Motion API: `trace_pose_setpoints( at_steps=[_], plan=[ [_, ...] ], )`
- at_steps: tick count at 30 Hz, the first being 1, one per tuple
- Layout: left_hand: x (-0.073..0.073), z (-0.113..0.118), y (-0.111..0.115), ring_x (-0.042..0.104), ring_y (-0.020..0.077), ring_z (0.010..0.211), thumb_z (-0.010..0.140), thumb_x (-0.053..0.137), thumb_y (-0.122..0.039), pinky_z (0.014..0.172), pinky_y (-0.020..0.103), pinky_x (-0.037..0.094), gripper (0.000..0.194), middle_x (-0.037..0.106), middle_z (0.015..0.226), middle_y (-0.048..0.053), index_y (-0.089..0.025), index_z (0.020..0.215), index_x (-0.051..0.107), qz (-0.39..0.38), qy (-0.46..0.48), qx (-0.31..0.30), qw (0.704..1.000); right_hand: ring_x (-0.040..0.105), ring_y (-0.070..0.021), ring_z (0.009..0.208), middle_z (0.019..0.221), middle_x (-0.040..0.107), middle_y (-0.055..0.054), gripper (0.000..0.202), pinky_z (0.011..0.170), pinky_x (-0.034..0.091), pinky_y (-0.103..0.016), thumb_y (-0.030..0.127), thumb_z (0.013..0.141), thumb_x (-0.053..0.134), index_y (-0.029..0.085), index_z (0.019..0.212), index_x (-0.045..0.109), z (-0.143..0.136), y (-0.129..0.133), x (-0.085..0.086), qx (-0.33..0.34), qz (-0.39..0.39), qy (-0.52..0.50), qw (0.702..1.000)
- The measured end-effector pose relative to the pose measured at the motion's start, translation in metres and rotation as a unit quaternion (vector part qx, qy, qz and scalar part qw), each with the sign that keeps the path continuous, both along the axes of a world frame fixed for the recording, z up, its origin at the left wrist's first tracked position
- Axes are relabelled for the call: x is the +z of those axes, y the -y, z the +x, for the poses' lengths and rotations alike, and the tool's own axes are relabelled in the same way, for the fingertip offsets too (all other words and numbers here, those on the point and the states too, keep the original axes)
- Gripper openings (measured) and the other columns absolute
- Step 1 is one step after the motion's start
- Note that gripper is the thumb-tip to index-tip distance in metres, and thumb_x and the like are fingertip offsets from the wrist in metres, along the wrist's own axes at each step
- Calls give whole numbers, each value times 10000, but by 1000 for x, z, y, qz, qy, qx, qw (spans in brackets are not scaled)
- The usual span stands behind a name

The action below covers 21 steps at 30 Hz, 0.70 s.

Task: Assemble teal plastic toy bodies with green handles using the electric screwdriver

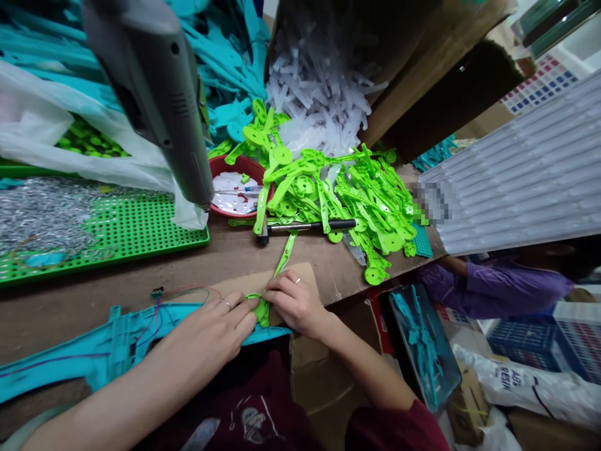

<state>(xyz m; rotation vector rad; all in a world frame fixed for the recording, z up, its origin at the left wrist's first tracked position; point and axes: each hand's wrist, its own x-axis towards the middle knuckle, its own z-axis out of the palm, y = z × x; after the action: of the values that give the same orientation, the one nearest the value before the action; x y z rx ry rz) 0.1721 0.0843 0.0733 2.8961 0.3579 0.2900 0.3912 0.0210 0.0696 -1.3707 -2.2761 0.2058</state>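
Both hands meet at a bright green plastic part [261, 314] that rests over the right end of a long turquoise plastic piece [117, 338]. My left hand [230, 319], with a ring, has its fingers closed at the green part's left side. On the other side, my right hand [293, 300], also ringed, has bent fingers pressed together on the same part. A narrow green arm [285, 252] sticks up beyond my fingers. Thin coloured wires and a small circuit board [158, 292] lie on the turquoise piece. The fingertips partly hide the contact area.
A hammer [310, 226] lies before a heap of green parts [375, 200]. A grey power tool [154, 94] hangs at upper left, above a green tray [141, 228] of metal pieces. A red bowl [216, 166] stands behind. A person in a purple sleeve [498, 288] is at right.
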Motion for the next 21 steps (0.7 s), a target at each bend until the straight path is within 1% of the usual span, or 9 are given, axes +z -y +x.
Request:
trace_pose_setpoints(
  at_steps=[2, 5, 9, 13, 15, 18, 21],
  plan=[
    [1, 1, -1, 636, 305, 1090, 823, 470, -29, 862, 445, 504, 307, 702, 1187, 123, -161, 1022, 663, 15, 1, -1, 1000, 540, -209, 963, 1029, 648, -116, 185, 861, 537, -362, 76, 968, 479, 117, 1063, 633, 3, 3, -4, 2, 0, -63, 998],
    [4, 2, -4, 653, 300, 1035, 786, 448, -2, 807, 428, 507, 335, 719, 1147, 126, -148, 978, 680, 23, 4, -17, 1000, 563, -215, 1000, 1049, 653, -133, 215, 878, 551, -390, 55, 953, 501, 110, 1122, 621, 2, 7, -5, -3, 0, -101, 995],
    [2, 1, -9, 642, 303, 1045, 807, 400, -14, 832, 436, 490, 346, 705, 1178, 128, -156, 974, 667, 16, 5, -43, 999, 568, -213, 1023, 1054, 660, -144, 235, 891, 557, -399, 43, 943, 511, 105, 1141, 621, 1, 10, -5, -4, -3, -110, 994],
    [-4, -5, -13, 617, 296, 1079, 825, 389, -29, 876, 426, 471, 323, 696, 1195, 103, -176, 936, 654, -8, 8, -50, 999, 568, -209, 1062, 1094, 663, -147, 246, 912, 546, -395, 48, 941, 518, 112, 1154, 623, 3, 13, -10, -8, -5, -115, 993],
    [-5, -8, -14, 604, 290, 1108, 827, 395, -31, 894, 417, 462, 318, 685, 1231, 93, -183, 936, 653, -19, 18, -55, 998, 566, -209, 1082, 1102, 661, -146, 262, 920, 537, -397, 50, 941, 510, 120, 1168, 620, 4, 14, -14, -10, -20, -107, 994],
    [-3, -10, -17, 602, 278, 1106, 815, 405, -27, 889, 404, 460, 324, 674, 1264, 85, -194, 941, 652, -38, 25, -56, 997, 551, -209, 1090, 1103, 655, -143, 276, 928, 531, -396, 54, 941, 495, 128, 1176, 619, 5, 14, -15, -10, -48, -95, 994],
    [1, -9, -21, 626, 271, 1052, 788, 442, -29, 839, 393, 471, 310, 695, 1230, 67, -203, 934, 654, -44, 23, -76, 996, 543, -209, 1052, 1092, 649, -148, 256, 923, 531, -393, 49, 937, 493, 107, 1147, 628, 5, 12, -10, -8, -52, -104, 993]
  ],
)
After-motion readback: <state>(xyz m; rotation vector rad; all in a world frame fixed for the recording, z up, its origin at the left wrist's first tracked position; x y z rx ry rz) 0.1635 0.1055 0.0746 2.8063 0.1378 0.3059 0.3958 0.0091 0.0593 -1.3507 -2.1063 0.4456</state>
